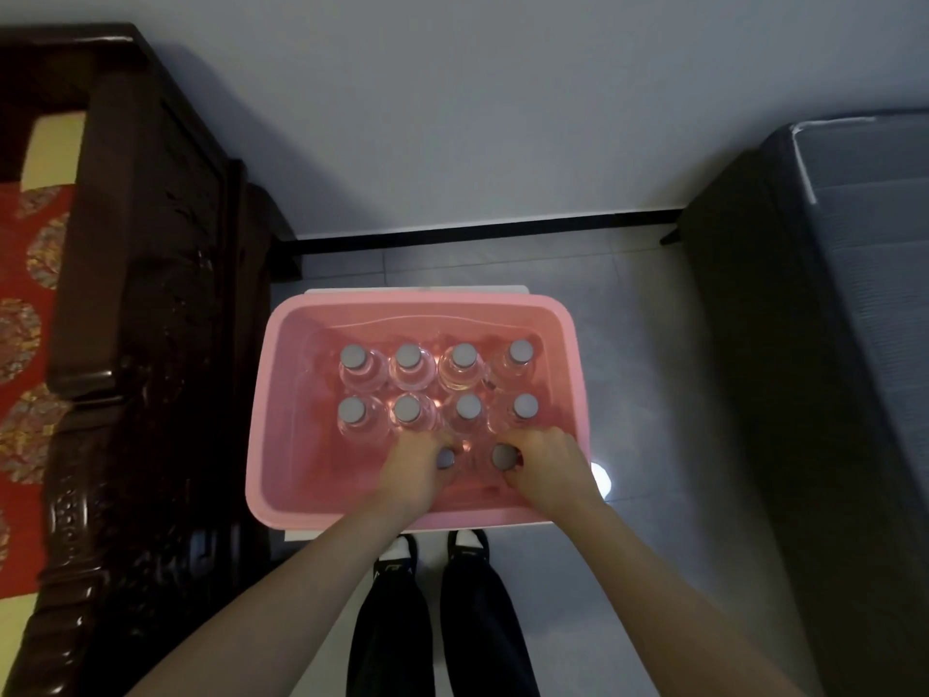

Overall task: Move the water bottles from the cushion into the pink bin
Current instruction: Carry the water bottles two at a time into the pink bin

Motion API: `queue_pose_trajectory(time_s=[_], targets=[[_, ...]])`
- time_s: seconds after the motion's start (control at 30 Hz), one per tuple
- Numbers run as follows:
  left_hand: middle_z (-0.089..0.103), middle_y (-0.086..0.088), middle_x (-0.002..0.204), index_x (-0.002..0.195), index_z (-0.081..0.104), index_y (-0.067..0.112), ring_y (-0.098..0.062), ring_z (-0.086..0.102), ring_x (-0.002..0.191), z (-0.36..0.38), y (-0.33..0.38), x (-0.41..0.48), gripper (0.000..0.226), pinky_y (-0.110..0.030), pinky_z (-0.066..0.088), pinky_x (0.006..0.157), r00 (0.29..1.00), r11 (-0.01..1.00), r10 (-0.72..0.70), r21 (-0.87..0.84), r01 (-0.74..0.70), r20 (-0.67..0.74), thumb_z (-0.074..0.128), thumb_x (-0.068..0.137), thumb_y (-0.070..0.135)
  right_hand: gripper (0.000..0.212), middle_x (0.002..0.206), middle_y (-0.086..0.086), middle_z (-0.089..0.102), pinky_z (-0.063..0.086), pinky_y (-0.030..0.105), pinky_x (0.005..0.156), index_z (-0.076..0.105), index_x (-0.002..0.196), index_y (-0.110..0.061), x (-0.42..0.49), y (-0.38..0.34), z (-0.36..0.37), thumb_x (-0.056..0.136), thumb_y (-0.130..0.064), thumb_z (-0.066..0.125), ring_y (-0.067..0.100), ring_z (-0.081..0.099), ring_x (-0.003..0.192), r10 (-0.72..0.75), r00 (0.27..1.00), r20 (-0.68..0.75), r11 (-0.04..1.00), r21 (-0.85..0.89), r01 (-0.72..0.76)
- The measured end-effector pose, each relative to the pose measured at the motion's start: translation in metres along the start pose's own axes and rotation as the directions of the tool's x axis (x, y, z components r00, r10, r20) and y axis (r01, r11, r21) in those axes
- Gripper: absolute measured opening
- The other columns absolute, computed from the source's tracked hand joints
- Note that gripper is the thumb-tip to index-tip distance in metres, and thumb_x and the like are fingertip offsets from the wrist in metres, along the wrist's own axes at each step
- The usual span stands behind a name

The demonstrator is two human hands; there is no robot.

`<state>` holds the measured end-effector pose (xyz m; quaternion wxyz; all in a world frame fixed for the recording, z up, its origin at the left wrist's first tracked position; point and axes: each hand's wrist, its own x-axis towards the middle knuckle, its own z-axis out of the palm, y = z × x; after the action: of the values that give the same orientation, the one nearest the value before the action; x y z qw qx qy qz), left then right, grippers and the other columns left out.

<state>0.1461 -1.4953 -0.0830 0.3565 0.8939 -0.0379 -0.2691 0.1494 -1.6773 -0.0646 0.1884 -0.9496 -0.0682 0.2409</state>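
The pink bin (pixel 281 394) stands on the floor in front of me. Inside it, several clear water bottles with grey caps stand upright in two rows, such as the far-left bottle (pixel 354 362). Both of my hands reach into the near part of the bin. My left hand (pixel 417 465) is closed around the neck of a bottle whose grey cap (pixel 446 458) shows by my fingers. My right hand (pixel 545 462) grips another upright bottle with its cap (pixel 502 456) visible. The two held bottles stand side by side behind the near wall.
A dark carved wooden bench (pixel 151 344) with a red patterned cushion (pixel 25 304) runs along the left. A dark grey sofa (pixel 829 344) stands at the right. Grey tiled floor (pixel 653 394) surrounds the bin. My legs and shoes (pixel 437 550) are just behind the bin's near edge.
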Motion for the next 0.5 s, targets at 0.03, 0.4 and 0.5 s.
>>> queue_pose_trajectory(time_s=[0.03,0.4,0.5], targets=[[0.070,-0.009,0.088,0.090,0.071,0.006,-0.025,0.064,0.089,0.001,0.000,0.000,0.017,-0.027,0.047,0.077,1.000,1.000,-0.008,-0.019,0.008,0.000,0.061,0.078,0.000,0.018,0.083,0.010,0.070,0.033,0.028,0.059,0.067,0.086,-0.017,-0.001,0.001,0.000,0.072,-0.011,0.058,0.033,0.062,0.078,-0.001,1.000,-0.002,1.000,0.005,0.001],[0.070,0.000,0.112,0.115,0.067,0.016,-0.015,0.063,0.104,-0.060,0.011,-0.007,0.036,-0.032,0.049,0.091,0.999,1.000,0.015,0.020,-0.016,0.031,0.069,0.082,0.027,0.004,0.074,0.003,0.063,0.046,0.034,0.057,0.056,0.075,-0.020,0.004,-0.020,-0.042,0.077,-0.016,0.056,0.028,0.059,0.071,0.044,0.997,-0.057,0.998,0.043,-0.042],[0.068,0.005,0.106,0.116,0.066,0.015,-0.007,0.062,0.098,-0.120,0.021,-0.025,0.037,-0.014,0.045,0.088,0.990,0.997,0.053,-0.043,-0.058,-0.128,0.071,0.082,0.031,0.015,0.091,0.004,0.070,0.053,0.038,0.072,0.069,0.093,-0.022,0.010,-0.047,-0.083,0.081,-0.023,0.061,0.029,0.064,0.085,0.014,0.960,-0.280,0.991,0.130,0.024]])
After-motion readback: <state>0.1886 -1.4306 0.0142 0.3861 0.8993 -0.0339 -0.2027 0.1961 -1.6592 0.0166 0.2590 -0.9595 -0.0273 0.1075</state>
